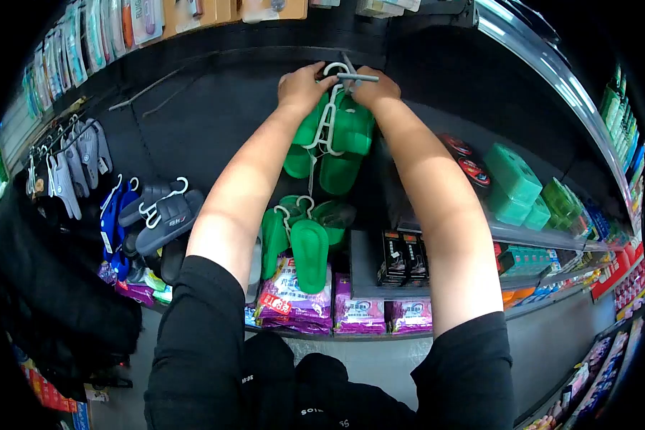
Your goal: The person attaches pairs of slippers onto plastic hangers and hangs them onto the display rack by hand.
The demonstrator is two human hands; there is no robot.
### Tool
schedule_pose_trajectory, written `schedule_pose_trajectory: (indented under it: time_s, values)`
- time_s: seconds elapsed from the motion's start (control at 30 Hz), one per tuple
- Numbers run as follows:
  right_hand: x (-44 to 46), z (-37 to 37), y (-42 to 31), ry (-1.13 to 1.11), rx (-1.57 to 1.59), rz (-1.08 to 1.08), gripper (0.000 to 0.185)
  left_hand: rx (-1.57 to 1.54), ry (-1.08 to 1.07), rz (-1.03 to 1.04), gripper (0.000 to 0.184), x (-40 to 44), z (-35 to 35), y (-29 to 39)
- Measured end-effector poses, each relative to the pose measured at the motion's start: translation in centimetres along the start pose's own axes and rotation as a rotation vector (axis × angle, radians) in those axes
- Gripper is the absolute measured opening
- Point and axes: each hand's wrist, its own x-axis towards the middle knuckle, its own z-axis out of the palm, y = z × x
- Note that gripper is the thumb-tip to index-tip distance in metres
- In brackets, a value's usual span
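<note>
A pair of green slippers (340, 168) hangs from a metal display peg (358, 77) on a white plastic hanger (327, 129). My left hand (302, 89) is closed at the hanger's top, with its fingertips pinching near the hook. On the other side my right hand (377, 87) is closed behind the peg's crossbar, beside the hook. What its fingers grip is hidden by the crossbar. Lower down, more green slippers (309, 254) hang on white hangers of their own.
Dark grey slides (168, 218), blue slippers (111, 226) and grey slippers (86, 158) hang to the left. A bare peg (147, 89) juts from the black back panel. Purple packs (294, 294) line the bottom shelf. Green boxes (512, 183) stand on the right shelf.
</note>
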Motion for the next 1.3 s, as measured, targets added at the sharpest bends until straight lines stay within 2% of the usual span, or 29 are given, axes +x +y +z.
schedule_pose_trajectory:
  time_s: [0.1,0.17,0.23,0.3,0.33,0.37,0.43,0.47,0.53,0.57,0.7,0.87,1.07,1.3]
  values:
    - [-0.5,-0.1,0.0,-0.031,0.062,0.011,0.042,0.053,0.052,0.042,0.052,-0.3,0.5,-0.5]
    - [-1.3,-0.9,-0.4,-0.101,-0.038,0.009,0.038,0.094,0.127,0.057,0.054,-1.0,0.3,-0.7]
    - [-3.9,-2.8,-0.6,-0.092,-0.215,-0.03,0.036,0.024,0.14,-0.013,0.047,-2.6,-1.0,-0.7]
    - [-7.7,-4.0,0.4,0.08,-0.188,-0.21,0.03,-0.485,0.114,-0.002,0.034,-4.7,-2.3,-2.6]
    - [-9.3,-3.9,1.1,0.213,-0.117,-0.334,0.033,-0.519,0.039,-0.021,0.024,-6.4,-3.8,-2.9]
    - [-11.0,-4.2,1.5,0.187,-0.05,-0.305,0.032,-0.51,-0.047,-0.068,0.022,-7.9,-4.8,-3.8]
    - [-15.4,-4.6,1.3,0.139,0.023,-0.275,0.031,-0.786,-0.182,-0.214,0.02,-11.7,-7.1,-4.9]
    - [-17.2,-4.4,1.5,0.165,0.038,-0.304,0.031,-0.779,-0.182,-0.227,0.02,-13.7,-8.0,-5.6]
    - [-20.8,-3.5,1.2,0.18,0.106,-0.335,0.029,-0.899,-0.195,-0.446,0.017,-17.7,-9.4,-6.8]
    - [-22.5,-3.1,1.0,0.169,0.155,-0.336,0.028,-0.799,-0.223,-0.47,0.017,-19.4,-10.0,-7.0]
    - [-27.5,-0.5,0.2,0.013,0.196,-0.344,0.026,-0.85,-0.238,-0.526,0.017,-24.9,-11.3,-8.0]
    - [-29.6,4.3,0.6,-0.105,0.237,-0.227,0.03,-0.821,-0.274,-0.534,0.018,-29.6,-12.9,-8.9]
    - [-30.6,9.7,2.2,-0.174,0.355,-0.125,0.029,-0.814,-0.314,-0.631,0.018,-34.2,-12.3,-10.8]
    - [-31.8,11.0,2.2,-0.202,0.489,-0.03,0.028,-0.822,-0.323,-0.703,0.02,-37.2,-11.5,-11.1]
